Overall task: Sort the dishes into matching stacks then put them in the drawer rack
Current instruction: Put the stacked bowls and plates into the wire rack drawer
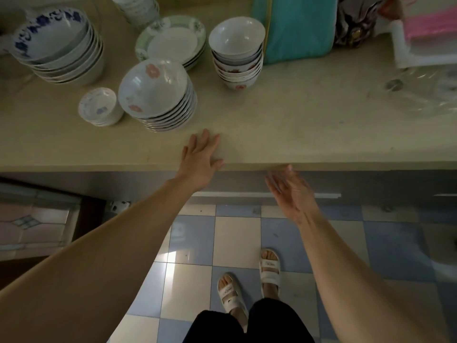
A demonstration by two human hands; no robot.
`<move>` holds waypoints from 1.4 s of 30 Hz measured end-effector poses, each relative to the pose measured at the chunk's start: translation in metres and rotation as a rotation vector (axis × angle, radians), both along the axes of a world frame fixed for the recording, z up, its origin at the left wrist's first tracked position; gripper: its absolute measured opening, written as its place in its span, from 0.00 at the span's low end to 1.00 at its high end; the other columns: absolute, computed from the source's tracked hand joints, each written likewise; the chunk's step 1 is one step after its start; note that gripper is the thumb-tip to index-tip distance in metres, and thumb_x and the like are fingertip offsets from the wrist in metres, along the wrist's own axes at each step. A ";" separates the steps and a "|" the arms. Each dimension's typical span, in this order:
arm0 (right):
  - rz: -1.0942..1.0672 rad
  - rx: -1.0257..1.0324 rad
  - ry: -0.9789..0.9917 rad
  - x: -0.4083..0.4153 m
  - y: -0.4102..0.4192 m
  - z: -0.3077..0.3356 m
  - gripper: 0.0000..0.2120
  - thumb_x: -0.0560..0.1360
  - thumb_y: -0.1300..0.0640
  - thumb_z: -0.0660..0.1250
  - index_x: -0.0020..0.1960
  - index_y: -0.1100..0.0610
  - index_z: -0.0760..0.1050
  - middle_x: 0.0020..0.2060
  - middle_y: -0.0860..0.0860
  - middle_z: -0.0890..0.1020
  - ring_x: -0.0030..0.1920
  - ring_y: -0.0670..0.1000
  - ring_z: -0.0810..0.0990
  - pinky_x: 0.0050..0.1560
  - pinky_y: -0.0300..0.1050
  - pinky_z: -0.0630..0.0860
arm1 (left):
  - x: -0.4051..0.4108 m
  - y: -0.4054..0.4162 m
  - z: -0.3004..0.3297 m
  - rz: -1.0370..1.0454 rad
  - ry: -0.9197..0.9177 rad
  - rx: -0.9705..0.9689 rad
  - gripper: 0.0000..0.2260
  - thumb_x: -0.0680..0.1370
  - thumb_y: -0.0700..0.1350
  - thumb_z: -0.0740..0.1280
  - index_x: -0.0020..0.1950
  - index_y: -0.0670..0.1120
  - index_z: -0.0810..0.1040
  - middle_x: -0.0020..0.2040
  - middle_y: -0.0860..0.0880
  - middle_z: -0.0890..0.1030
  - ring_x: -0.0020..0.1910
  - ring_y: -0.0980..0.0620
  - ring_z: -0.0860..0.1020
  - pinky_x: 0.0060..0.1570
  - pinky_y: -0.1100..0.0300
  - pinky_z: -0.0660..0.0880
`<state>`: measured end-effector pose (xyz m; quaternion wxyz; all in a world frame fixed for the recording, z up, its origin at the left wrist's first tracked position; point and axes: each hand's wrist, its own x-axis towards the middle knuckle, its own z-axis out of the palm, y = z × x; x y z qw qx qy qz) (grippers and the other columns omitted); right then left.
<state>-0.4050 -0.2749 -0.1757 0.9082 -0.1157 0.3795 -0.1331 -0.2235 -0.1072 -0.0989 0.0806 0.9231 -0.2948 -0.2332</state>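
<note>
Sorted stacks stand on the beige counter [296,125]: blue-flowered bowls [57,45] at far left, green-rimmed plates [173,39] at the back, pink-flowered bowls [155,92] in front, small deep bowls [237,50] to their right, and little saucers [99,106] beside the pink stack. My left hand [200,157] rests flat on the counter's front edge, fingers straight. My right hand [289,191] is blurred below the edge, fingers straight, in front of the shut drawer with a long white handle [235,194].
A teal bag [296,28] and a dark patterned cloth [356,23] sit at the back right, next to a white tray [415,53] with pink items and a clear plastic bag [427,90]. More white dishes [136,8] stand at the back. Checkered floor tiles lie below.
</note>
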 end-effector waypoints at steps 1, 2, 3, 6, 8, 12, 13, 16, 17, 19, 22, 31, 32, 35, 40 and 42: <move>-0.011 -0.005 0.004 0.001 0.002 0.001 0.21 0.75 0.57 0.71 0.65 0.60 0.71 0.67 0.61 0.76 0.63 0.61 0.78 0.55 0.54 0.82 | 0.000 0.000 0.000 -0.001 0.001 0.002 0.30 0.84 0.54 0.60 0.83 0.56 0.50 0.84 0.50 0.43 0.82 0.43 0.40 0.79 0.46 0.42; -0.024 -0.010 0.006 0.002 0.003 0.001 0.24 0.74 0.56 0.71 0.67 0.60 0.71 0.67 0.61 0.76 0.62 0.60 0.79 0.55 0.53 0.82 | 0.000 0.000 0.001 0.001 0.006 0.003 0.30 0.84 0.54 0.60 0.83 0.56 0.49 0.84 0.50 0.43 0.82 0.43 0.40 0.79 0.46 0.42; -0.036 -0.017 0.007 0.002 0.005 0.001 0.28 0.73 0.56 0.72 0.70 0.61 0.70 0.67 0.62 0.76 0.62 0.60 0.79 0.54 0.53 0.82 | 0.000 0.000 0.001 0.002 0.011 0.004 0.30 0.84 0.54 0.60 0.83 0.56 0.49 0.84 0.50 0.42 0.82 0.43 0.40 0.79 0.46 0.42; -0.055 -0.044 0.047 0.002 0.009 0.000 0.35 0.70 0.54 0.74 0.73 0.64 0.68 0.66 0.65 0.77 0.60 0.60 0.81 0.51 0.50 0.84 | -0.001 0.000 0.003 0.000 0.014 0.007 0.30 0.84 0.54 0.60 0.83 0.56 0.49 0.84 0.50 0.42 0.82 0.43 0.40 0.79 0.46 0.42; -0.070 -0.051 0.098 0.000 0.013 -0.003 0.29 0.71 0.55 0.74 0.68 0.64 0.72 0.61 0.64 0.80 0.57 0.60 0.84 0.48 0.50 0.85 | -0.003 0.000 0.005 0.001 0.021 -0.001 0.30 0.84 0.54 0.60 0.83 0.56 0.49 0.84 0.50 0.42 0.82 0.43 0.39 0.79 0.46 0.42; -0.063 -0.092 0.183 -0.010 0.022 -0.009 0.07 0.80 0.58 0.68 0.52 0.61 0.76 0.48 0.59 0.84 0.50 0.56 0.87 0.46 0.47 0.84 | -0.004 -0.001 0.015 -0.022 0.053 0.001 0.29 0.85 0.52 0.60 0.83 0.53 0.51 0.84 0.49 0.42 0.82 0.44 0.39 0.80 0.45 0.42; -0.066 -0.098 0.197 -0.013 0.025 -0.009 0.06 0.81 0.58 0.67 0.51 0.61 0.75 0.46 0.59 0.84 0.47 0.56 0.87 0.46 0.47 0.84 | -0.004 0.002 0.017 -0.023 0.072 -0.032 0.29 0.85 0.51 0.61 0.83 0.52 0.53 0.84 0.48 0.44 0.82 0.44 0.40 0.80 0.46 0.43; -0.061 -0.121 0.230 -0.026 0.036 -0.006 0.06 0.82 0.59 0.66 0.50 0.62 0.76 0.43 0.58 0.85 0.44 0.54 0.88 0.45 0.47 0.84 | -0.018 0.033 0.018 -0.028 0.079 -0.243 0.25 0.84 0.46 0.64 0.80 0.46 0.64 0.82 0.46 0.58 0.82 0.47 0.53 0.80 0.51 0.52; -0.062 -0.128 0.244 -0.031 0.040 -0.004 0.06 0.82 0.59 0.66 0.51 0.62 0.77 0.43 0.58 0.86 0.44 0.54 0.88 0.44 0.47 0.84 | -0.029 0.051 0.017 -0.034 0.008 -0.318 0.21 0.83 0.44 0.65 0.76 0.43 0.70 0.79 0.44 0.65 0.79 0.45 0.61 0.78 0.51 0.59; -0.071 -0.138 0.282 -0.042 0.049 0.000 0.05 0.81 0.59 0.68 0.53 0.62 0.78 0.45 0.58 0.86 0.46 0.55 0.88 0.46 0.48 0.84 | -0.050 0.089 0.006 -0.061 -0.180 -0.378 0.15 0.81 0.40 0.69 0.67 0.39 0.78 0.67 0.40 0.76 0.68 0.41 0.73 0.68 0.46 0.72; -0.068 -0.160 0.341 -0.056 0.061 0.008 0.07 0.80 0.59 0.69 0.56 0.62 0.78 0.46 0.58 0.87 0.46 0.55 0.87 0.44 0.46 0.85 | -0.064 0.135 -0.017 -0.060 -0.222 -0.245 0.16 0.79 0.42 0.71 0.65 0.39 0.79 0.65 0.39 0.76 0.66 0.38 0.71 0.65 0.45 0.73; -0.080 -0.162 0.400 -0.103 0.106 0.021 0.06 0.81 0.59 0.67 0.53 0.61 0.79 0.41 0.57 0.88 0.42 0.53 0.87 0.42 0.45 0.84 | -0.072 0.184 -0.028 0.079 0.090 -0.238 0.12 0.80 0.47 0.70 0.61 0.44 0.83 0.55 0.45 0.81 0.54 0.48 0.79 0.57 0.57 0.75; -0.084 -0.168 0.402 -0.106 0.110 0.021 0.06 0.82 0.59 0.67 0.53 0.62 0.79 0.40 0.57 0.88 0.41 0.53 0.87 0.41 0.44 0.84 | -0.073 0.186 -0.028 0.086 0.109 -0.236 0.11 0.80 0.47 0.71 0.60 0.45 0.83 0.55 0.46 0.81 0.53 0.49 0.79 0.56 0.58 0.74; -0.096 -0.178 0.398 -0.114 0.120 0.019 0.07 0.82 0.59 0.66 0.53 0.62 0.78 0.40 0.57 0.87 0.38 0.52 0.87 0.38 0.43 0.83 | -0.080 0.195 -0.029 0.066 0.105 -0.211 0.12 0.78 0.48 0.73 0.60 0.46 0.83 0.53 0.49 0.78 0.52 0.52 0.78 0.53 0.60 0.71; -0.115 -0.183 0.398 -0.137 0.136 0.016 0.07 0.83 0.59 0.66 0.52 0.62 0.78 0.38 0.56 0.87 0.37 0.51 0.87 0.37 0.43 0.83 | -0.098 0.211 -0.037 0.044 0.104 -0.188 0.14 0.75 0.47 0.75 0.60 0.47 0.82 0.54 0.49 0.78 0.53 0.52 0.78 0.55 0.58 0.74; -0.111 -0.180 0.412 -0.146 0.142 0.016 0.07 0.83 0.58 0.65 0.53 0.62 0.78 0.40 0.56 0.86 0.39 0.51 0.86 0.38 0.43 0.83 | -0.105 0.218 -0.040 0.038 0.123 -0.194 0.14 0.75 0.48 0.76 0.59 0.47 0.83 0.52 0.50 0.78 0.51 0.53 0.78 0.53 0.60 0.73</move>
